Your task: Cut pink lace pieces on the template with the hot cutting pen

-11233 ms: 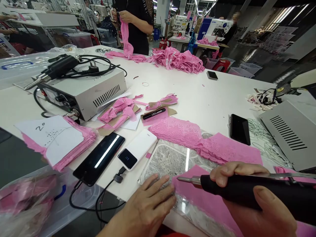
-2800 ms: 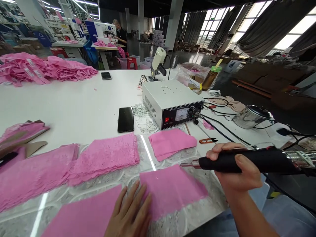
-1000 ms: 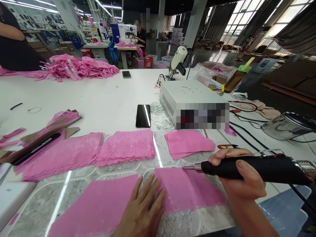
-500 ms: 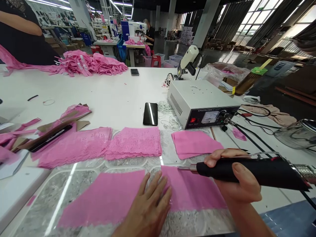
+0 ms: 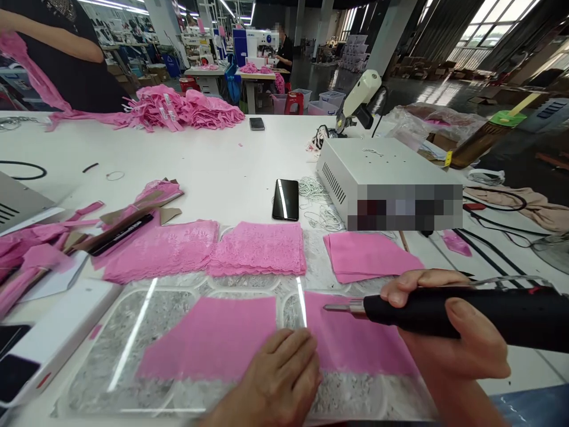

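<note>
One black tool (image 5: 444, 311) sits gripped in right hand (image 5: 448, 338), tip over two pink fabric pieces (image 5: 213, 338) at near edge of desk (image 5: 200, 160); left hand (image 5: 275, 382) presses flat on both, holding nothing; three pink stacks (image 5: 260, 249) behind.

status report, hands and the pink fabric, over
Left hand flat, bridging left pink piece and right pink piece. Right hand shut on black tool, tip over right pink piece. Pink stack beyond tip, apart.

Bright, even light from ceiling strips and windows (image 5: 498, 18) at right; glare streaks on the clear sheet (image 5: 133, 332); wide-angle bending at edges; blurred patches.
</note>
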A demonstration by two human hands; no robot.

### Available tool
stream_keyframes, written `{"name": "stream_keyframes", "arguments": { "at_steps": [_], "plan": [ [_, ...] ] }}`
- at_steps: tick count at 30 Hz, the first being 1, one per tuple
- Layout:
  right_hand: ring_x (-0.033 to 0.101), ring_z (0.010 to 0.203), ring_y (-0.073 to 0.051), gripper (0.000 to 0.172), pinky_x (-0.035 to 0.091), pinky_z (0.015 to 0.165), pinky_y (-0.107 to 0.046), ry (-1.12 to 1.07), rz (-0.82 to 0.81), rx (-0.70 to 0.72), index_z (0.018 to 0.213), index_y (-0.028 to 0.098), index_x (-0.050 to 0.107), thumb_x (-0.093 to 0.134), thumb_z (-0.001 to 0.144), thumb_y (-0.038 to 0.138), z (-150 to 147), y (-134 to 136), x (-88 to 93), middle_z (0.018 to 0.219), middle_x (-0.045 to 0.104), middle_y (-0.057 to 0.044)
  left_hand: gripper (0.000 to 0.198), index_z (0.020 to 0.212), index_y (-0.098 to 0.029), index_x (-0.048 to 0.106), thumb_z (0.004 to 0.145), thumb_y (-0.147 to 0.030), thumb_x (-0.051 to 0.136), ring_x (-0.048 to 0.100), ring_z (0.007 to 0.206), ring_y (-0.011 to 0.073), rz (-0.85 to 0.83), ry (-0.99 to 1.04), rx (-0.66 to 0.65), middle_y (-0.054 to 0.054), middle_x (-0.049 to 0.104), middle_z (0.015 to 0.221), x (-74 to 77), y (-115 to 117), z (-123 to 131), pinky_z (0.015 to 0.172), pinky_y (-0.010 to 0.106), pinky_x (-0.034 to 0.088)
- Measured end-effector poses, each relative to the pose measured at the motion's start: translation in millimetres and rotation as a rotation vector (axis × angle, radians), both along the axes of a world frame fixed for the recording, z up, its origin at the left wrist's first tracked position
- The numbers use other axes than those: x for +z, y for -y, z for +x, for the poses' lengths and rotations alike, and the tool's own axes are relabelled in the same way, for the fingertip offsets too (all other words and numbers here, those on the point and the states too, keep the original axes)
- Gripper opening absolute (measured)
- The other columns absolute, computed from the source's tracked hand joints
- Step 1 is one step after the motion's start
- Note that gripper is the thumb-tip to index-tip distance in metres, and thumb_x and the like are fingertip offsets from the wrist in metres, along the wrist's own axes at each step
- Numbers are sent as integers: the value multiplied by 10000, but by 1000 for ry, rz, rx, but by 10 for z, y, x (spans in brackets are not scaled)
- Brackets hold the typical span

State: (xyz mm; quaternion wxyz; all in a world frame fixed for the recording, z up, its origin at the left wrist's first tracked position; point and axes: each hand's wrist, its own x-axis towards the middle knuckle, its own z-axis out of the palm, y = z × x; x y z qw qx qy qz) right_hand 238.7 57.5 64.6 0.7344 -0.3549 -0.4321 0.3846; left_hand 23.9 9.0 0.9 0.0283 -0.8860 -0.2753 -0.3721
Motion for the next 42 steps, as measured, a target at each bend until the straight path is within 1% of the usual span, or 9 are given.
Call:
{"name": "stream_keyframes", "arguments": {
  "at_steps": [4, 11, 15, 19, 22, 25, 29, 34, 42],
  "plan": [
    [608, 525, -161, 158, 560, 521, -352, -13, -28, 87, 785, 201, 676, 679, 730, 350, -107, 33, -9, 695, 651, -7, 127, 897, -108, 646, 922, -98, 522, 680, 875, 203, -43, -42, -31, 103, 715, 874, 4, 40, 1, 770, 330, 559],
    [627, 570, -170, 165, 569, 546, -355, 3, -8, 117, 821, 185, 675, 663, 753, 334, -168, 5, -73, 727, 670, -24, 101, 878, -132, 604, 938, -132, 523, 665, 842, 196, -67, -86, -48, 104, 693, 840, -11, 44, 6, 725, 320, 545],
    [633, 570, -163, 156, 569, 559, -349, 22, 16, 149, 841, 175, 674, 648, 779, 316, -169, -1, -99, 738, 677, -26, 111, 874, -118, 611, 932, -121, 517, 659, 841, 202, -69, -53, -48, 100, 687, 815, -9, 33, 9, 713, 321, 539],
    [634, 565, -168, 132, 569, 557, -361, 45, 32, 144, 842, 188, 671, 646, 793, 307, -169, -13, -101, 739, 680, -26, 115, 861, -113, 620, 923, -109, 523, 657, 846, 198, -80, -47, -57, 96, 686, 811, -3, 22, 14, 704, 308, 533],
    [636, 562, -165, 106, 572, 566, -358, 49, 22, 148, 822, 199, 670, 653, 801, 302, -176, -27, -91, 719, 674, -17, 128, 859, -121, 622, 927, -103, 516, 659, 859, 191, -77, -56, -60, 95, 691, 831, 10, 15, 7, 722, 301, 535],
    [640, 568, -160, 117, 570, 574, -336, 32, 30, 167, 825, 194, 674, 651, 803, 306, -178, -31, -75, 706, 671, -23, 128, 862, -128, 619, 928, -93, 516, 665, 852, 187, -68, -49, -61, 88, 697, 834, 38, 6, -10, 741, 303, 542],
    [638, 583, -156, 158, 567, 554, -311, -11, 10, 236, 856, 195, 670, 660, 807, 345, -147, 25, -27, 715, 661, -27, 99, 868, -131, 614, 920, -85, 542, 673, 833, 180, -48, -39, -90, 83, 701, 834, 89, -14, -22, 730, 292, 547],
    [628, 556, -163, 173, 567, 505, -327, 3, -48, 302, 870, 211, 669, 670, 815, 375, -118, 136, 42, 711, 632, -28, 106, 850, -82, 628, 897, -53, 538, 680, 796, 198, -69, 16, -121, 88, 693, 799, 138, -31, -3, 692, 298, 560],
    [628, 545, -162, 161, 572, 504, -322, 28, -51, 325, 871, 220, 672, 670, 819, 373, -138, 163, 41, 707, 634, -33, 155, 867, -109, 642, 930, -83, 503, 676, 820, 189, -62, -23, -108, 86, 701, 810, 114, -23, -11, 702, 291, 566]
  ]
}}
